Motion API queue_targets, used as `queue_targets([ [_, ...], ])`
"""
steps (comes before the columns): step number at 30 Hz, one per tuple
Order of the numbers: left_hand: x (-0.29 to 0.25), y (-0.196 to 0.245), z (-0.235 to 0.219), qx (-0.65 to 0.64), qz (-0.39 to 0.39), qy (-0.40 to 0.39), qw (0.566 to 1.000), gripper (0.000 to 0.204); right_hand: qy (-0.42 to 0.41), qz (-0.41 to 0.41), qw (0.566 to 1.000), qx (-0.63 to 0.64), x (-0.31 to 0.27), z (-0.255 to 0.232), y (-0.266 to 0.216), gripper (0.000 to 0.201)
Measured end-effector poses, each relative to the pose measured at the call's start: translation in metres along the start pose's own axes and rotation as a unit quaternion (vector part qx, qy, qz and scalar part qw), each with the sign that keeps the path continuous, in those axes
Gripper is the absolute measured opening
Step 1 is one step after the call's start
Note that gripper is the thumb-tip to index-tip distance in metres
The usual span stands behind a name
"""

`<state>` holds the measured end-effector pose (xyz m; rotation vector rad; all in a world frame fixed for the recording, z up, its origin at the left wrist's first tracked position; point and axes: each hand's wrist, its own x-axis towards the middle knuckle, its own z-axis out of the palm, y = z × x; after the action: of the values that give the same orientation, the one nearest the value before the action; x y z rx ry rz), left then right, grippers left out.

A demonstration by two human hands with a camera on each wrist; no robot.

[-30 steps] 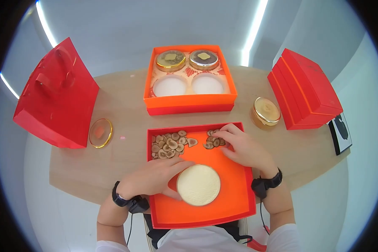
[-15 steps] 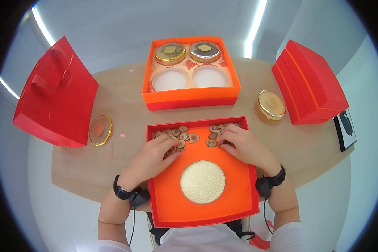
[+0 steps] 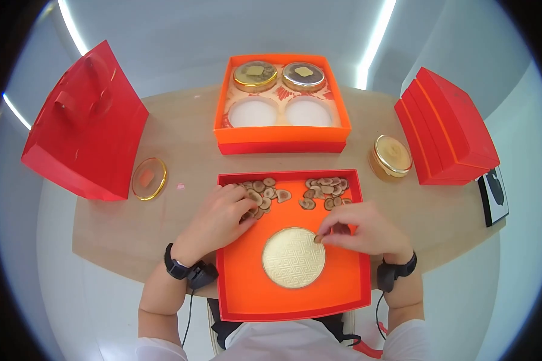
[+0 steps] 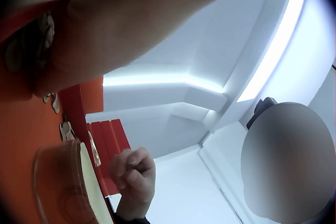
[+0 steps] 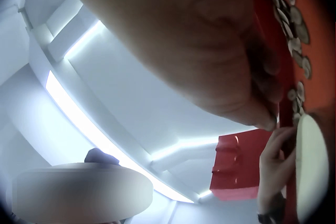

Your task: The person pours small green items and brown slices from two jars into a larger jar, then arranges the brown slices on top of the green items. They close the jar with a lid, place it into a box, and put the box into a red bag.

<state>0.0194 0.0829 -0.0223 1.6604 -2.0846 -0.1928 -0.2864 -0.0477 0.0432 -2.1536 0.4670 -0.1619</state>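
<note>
In a red box tray (image 3: 343, 283) with an orange floor stands a round clear jar (image 4: 58, 182) topped by a gold-patterned disc (image 3: 294, 257). Over the disc's right edge my right hand (image 3: 364, 228) pinches a small dried brown slice (image 3: 318, 239) between thumb and finger. My left hand (image 3: 223, 210) reaches down into the left heap of dried slices (image 3: 265, 195), its fingertips among them; I cannot tell whether it grips one. A second heap of dried slices (image 3: 326, 189) lies in the far right corner of the tray.
Behind the tray, an orange box (image 3: 283, 135) holds two lidded jars and two round hollows. A gold-rimmed lid (image 3: 149, 178) and a red gift bag (image 3: 90, 132) are on the left. A lidded jar (image 3: 391, 157) and a closed red box (image 3: 448, 129) stand on the right.
My left hand has left the jar's side and gone to the left heap of slices. My right hand has come back from the right heap to the jar's edge with a slice.
</note>
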Motion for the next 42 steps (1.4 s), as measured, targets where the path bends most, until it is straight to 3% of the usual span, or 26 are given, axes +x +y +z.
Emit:
queue_targets([
  [6,-0.001,-0.006,0.003,0.001,0.010,0.001,1.000,0.022,-0.033,-0.047,0.998,-0.014,0.003,0.022,0.006,0.013],
  [9,-0.001,-0.004,-0.001,-0.022,0.002,-0.004,1.000,0.022,-0.012,-0.085,0.991,-0.107,0.004,0.033,0.018,0.013],
  [15,-0.002,-0.003,-0.010,0.030,0.002,-0.043,0.999,0.021,0.009,-0.045,0.985,-0.165,0.002,0.031,0.009,0.014],
  [18,0.000,-0.002,-0.009,0.021,0.014,-0.023,0.999,0.019,0.021,-0.017,0.993,-0.119,0.003,0.020,0.016,0.015],
  [21,0.000,-0.005,-0.007,-0.058,0.015,-0.027,0.998,0.018,0.133,-0.034,0.974,-0.179,0.010,0.019,0.036,0.018],
  [27,0.001,0.031,-0.030,-0.221,-0.022,-0.044,0.974,0.018,0.077,0.006,0.969,-0.234,0.012,0.017,0.043,0.039],
  [30,-0.002,0.039,-0.023,-0.222,0.044,-0.036,0.973,0.019,0.060,-0.011,0.959,-0.276,0.013,0.020,0.048,0.047],
  [36,-0.004,0.031,-0.005,-0.187,0.063,-0.104,0.975,0.027,0.047,-0.007,0.954,-0.296,0.012,0.020,0.050,0.043],
  [42,0.000,0.025,-0.005,-0.209,0.068,-0.073,0.973,0.029,0.067,-0.006,0.964,-0.256,0.013,0.019,0.058,0.033],
])
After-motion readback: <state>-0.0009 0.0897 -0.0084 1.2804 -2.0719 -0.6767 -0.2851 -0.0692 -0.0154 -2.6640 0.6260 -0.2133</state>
